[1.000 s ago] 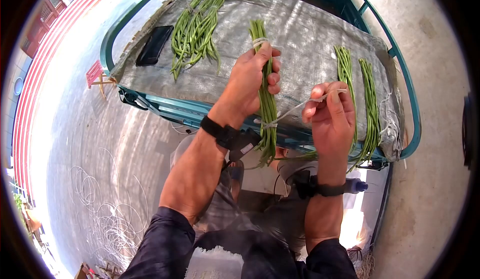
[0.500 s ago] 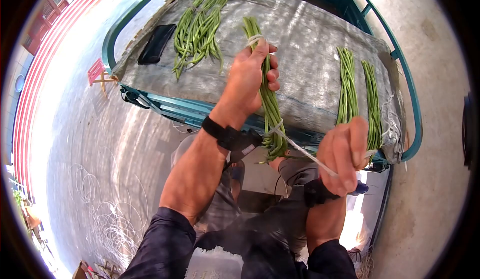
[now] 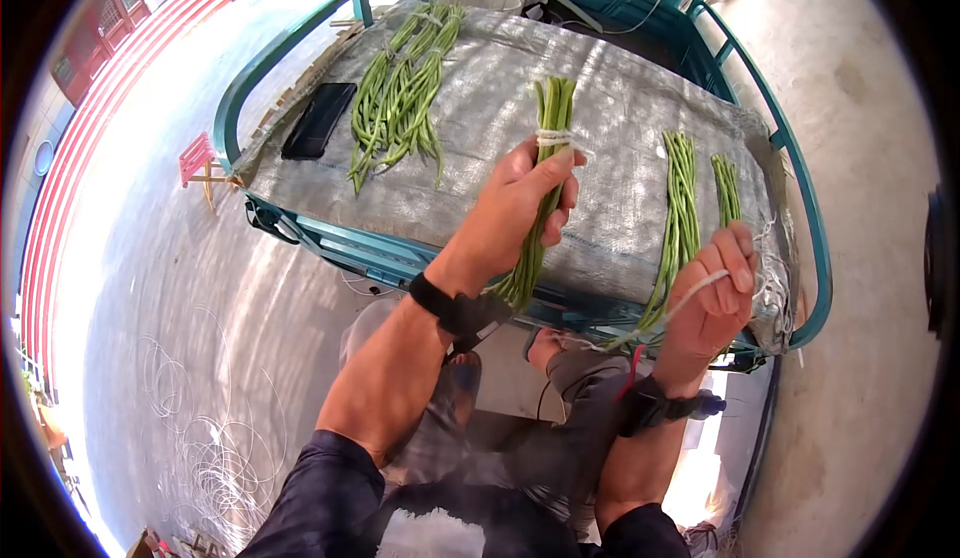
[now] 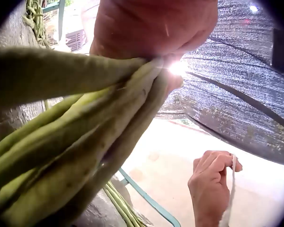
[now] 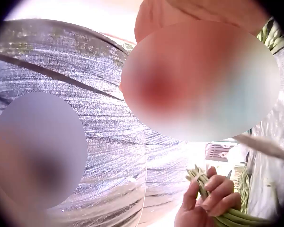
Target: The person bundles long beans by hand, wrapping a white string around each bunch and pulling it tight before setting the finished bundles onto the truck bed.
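Note:
My left hand (image 3: pixel 515 208) is curled round a bundle of long green beans (image 3: pixel 555 108), just below a white tie (image 3: pixel 553 139) wound near its upper end. In the left wrist view the held beans (image 4: pixel 75 156) fill the near left side. At the right, my right hand (image 3: pixel 708 293) pinches a white string (image 3: pixel 690 298) that runs down and left toward the lower part of the bundle; the join is hard to see. The right wrist view shows my left hand (image 5: pixel 208 201) round the beans, with the string (image 5: pixel 265 145) nearer the camera.
A larger pile of tied beans (image 3: pixel 400 98) and a black phone (image 3: pixel 319 121) lie at the left on the grey sheet (image 3: pixel 490 68). Two bean bundles (image 3: pixel 680 203) (image 3: pixel 727 190) lie at the right. Teal rails (image 3: pixel 800 188) edge the cart; loose wire (image 3: pixel 220 468) lies on the ground.
The held bundle has swung, its lower end now down and left toward my left wrist. My right hand dropped, then rose slightly to the right with the string.

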`<state>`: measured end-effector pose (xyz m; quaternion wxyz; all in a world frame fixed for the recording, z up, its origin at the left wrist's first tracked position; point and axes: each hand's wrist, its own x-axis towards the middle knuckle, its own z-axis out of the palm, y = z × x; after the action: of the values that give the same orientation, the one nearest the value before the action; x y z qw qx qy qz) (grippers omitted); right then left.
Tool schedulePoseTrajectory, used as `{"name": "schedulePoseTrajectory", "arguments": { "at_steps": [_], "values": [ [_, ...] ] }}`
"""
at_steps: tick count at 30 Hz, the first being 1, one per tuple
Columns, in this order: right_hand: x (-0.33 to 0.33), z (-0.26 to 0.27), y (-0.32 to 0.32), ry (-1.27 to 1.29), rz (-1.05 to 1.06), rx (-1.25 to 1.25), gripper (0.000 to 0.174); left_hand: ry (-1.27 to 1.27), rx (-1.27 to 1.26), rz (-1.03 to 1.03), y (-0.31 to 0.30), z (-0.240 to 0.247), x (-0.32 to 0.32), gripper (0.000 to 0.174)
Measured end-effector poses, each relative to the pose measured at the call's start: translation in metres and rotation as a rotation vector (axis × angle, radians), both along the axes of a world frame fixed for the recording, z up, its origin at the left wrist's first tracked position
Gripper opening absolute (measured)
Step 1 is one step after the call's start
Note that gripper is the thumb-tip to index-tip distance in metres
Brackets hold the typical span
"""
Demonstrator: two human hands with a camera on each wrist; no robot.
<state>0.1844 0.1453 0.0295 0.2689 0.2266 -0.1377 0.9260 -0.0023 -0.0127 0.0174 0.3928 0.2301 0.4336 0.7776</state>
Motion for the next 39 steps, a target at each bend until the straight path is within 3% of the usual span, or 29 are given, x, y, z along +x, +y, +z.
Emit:
{"name": "schedulePoseTrajectory", "arguments": {
  "at_steps": [7, 10, 16, 18, 23, 25, 27, 31, 34, 37, 39],
  "values": [
    [-0.012, -0.011, -0.007, -0.208, -0.104, 0.34, 0.016, -0.273, 0.226, -0.351, 0.001, -0.003, 0.015, 0.029],
    [-0.014, -0.012, -0.016, -0.395, -0.263, 0.41, 0.019, -0.351, 0.215, -0.484, 0.001, -0.006, 0.017, 0.04],
    [-0.022, -0.011, -0.029, -0.545, -0.453, 0.669, 0.034, -0.2, 0.268, -0.509, -0.003, -0.006, 0.027, 0.06],
    [-0.026, -0.017, -0.032, -0.575, -0.535, 0.765, 0.038, -0.147, 0.2, -0.427, -0.003, -0.006, 0.032, 0.06],
    [-0.026, -0.004, -0.047, -0.587, -0.518, 0.794, 0.022, -0.082, 0.135, -0.367, -0.002, -0.008, 0.034, 0.061],
    [-0.028, -0.014, -0.043, -0.66, -0.6, 0.802, 0.014, -0.021, 0.111, -0.364, -0.004, -0.005, 0.035, 0.061],
    [-0.026, -0.016, -0.038, -0.645, -0.636, 0.796, 0.01, -0.124, 0.17, -0.416, -0.004, -0.007, 0.034, 0.056],
    [-0.024, -0.017, -0.033, -0.567, -0.568, 0.708, 0.008, -0.068, 0.176, -0.443, -0.005, -0.009, 0.033, 0.046],
    [-0.024, -0.015, -0.034, -0.596, -0.636, 0.764, 0.009, -0.059, 0.185, -0.37, 0.004, -0.011, 0.038, 0.045],
    [-0.015, -0.002, -0.044, -0.635, -0.529, 0.648, 0.01, -0.005, 0.121, -0.244, 0.008, -0.005, 0.051, 0.047],
    [-0.016, -0.008, -0.039, -0.619, -0.691, 0.734, 0.007, 0.029, 0.095, -0.221, 0.009, -0.003, 0.053, 0.044]
  ]
}}
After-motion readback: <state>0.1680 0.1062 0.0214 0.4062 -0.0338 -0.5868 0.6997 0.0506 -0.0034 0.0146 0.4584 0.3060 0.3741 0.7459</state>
